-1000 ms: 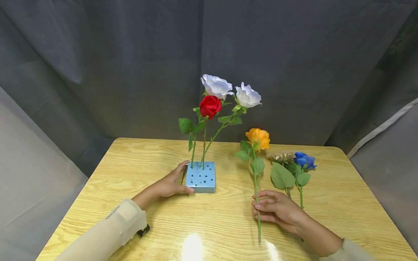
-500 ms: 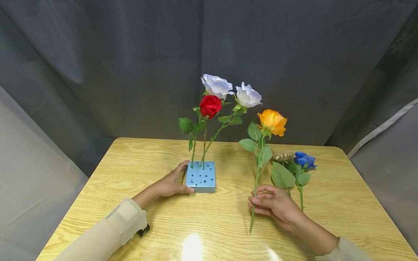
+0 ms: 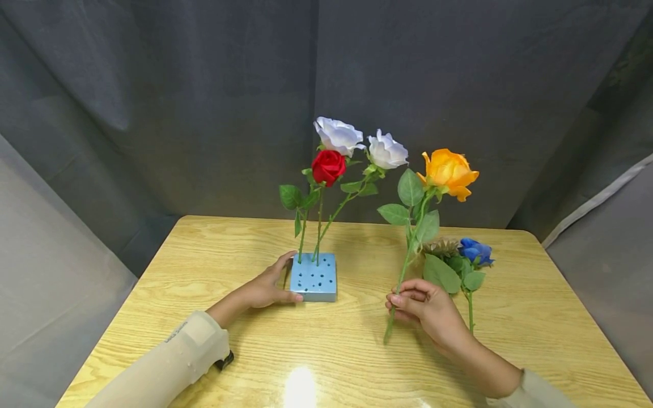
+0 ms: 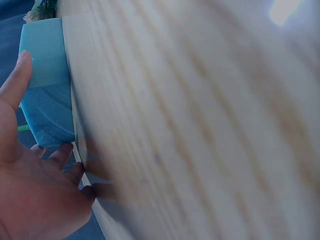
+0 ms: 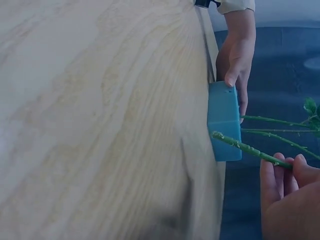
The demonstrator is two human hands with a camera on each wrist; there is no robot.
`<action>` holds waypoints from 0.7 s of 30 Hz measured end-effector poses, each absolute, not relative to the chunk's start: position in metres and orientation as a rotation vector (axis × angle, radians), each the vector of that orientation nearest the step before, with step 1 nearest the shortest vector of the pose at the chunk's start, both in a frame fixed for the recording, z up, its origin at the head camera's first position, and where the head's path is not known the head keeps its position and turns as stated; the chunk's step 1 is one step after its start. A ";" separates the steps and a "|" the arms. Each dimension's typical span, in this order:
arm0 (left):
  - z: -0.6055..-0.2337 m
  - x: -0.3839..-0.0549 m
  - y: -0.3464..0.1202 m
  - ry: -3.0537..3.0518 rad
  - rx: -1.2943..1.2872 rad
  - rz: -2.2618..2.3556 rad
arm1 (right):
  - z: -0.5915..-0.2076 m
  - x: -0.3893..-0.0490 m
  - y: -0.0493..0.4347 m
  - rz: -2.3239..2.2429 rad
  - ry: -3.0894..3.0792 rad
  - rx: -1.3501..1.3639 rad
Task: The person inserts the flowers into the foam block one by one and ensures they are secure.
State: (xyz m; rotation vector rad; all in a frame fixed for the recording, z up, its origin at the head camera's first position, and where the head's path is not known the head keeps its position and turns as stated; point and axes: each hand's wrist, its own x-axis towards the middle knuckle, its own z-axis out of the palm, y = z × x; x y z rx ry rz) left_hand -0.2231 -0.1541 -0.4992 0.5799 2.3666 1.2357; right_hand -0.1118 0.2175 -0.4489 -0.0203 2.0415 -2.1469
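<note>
My left hand (image 3: 265,288) holds a light blue block (image 3: 326,285) with holes in its top, thumb at the near side and fingers at the far left corner. Rising from that block are a red rose (image 3: 329,166) and two white roses, one to the left (image 3: 339,136) and one to the right (image 3: 388,150). My right hand (image 3: 431,311) pinches an orange rose (image 3: 450,171) low on its green stem, its bloom leaning right. In the right wrist view the cut stem end (image 5: 235,142) overlaps the block.
On the right of the wooden table (image 3: 219,243) lie a blue rose (image 3: 475,250) and a brownish flower (image 3: 441,247), partly behind leaves. A dark curtain (image 3: 229,113) stands behind the table.
The right hand has raised the orange rose and moved slightly left and away, the bloom tipping rightward and the stem's lower end swinging left. The left hand and block have stayed put.
</note>
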 end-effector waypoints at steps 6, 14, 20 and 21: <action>-0.498 -0.223 -0.154 2.363 0.603 1.242 | -0.435 -0.115 0.210 -2.117 2.131 -0.018; -0.499 -0.223 -0.154 2.354 0.618 1.248 | -0.425 -0.122 0.195 -2.092 2.225 -0.073; -0.498 -0.222 -0.154 2.352 0.601 1.251 | -0.425 -0.129 0.180 -2.127 2.221 -0.234; -0.498 -0.222 -0.154 2.352 0.598 1.250 | -0.425 -0.130 0.177 -2.131 2.220 -0.262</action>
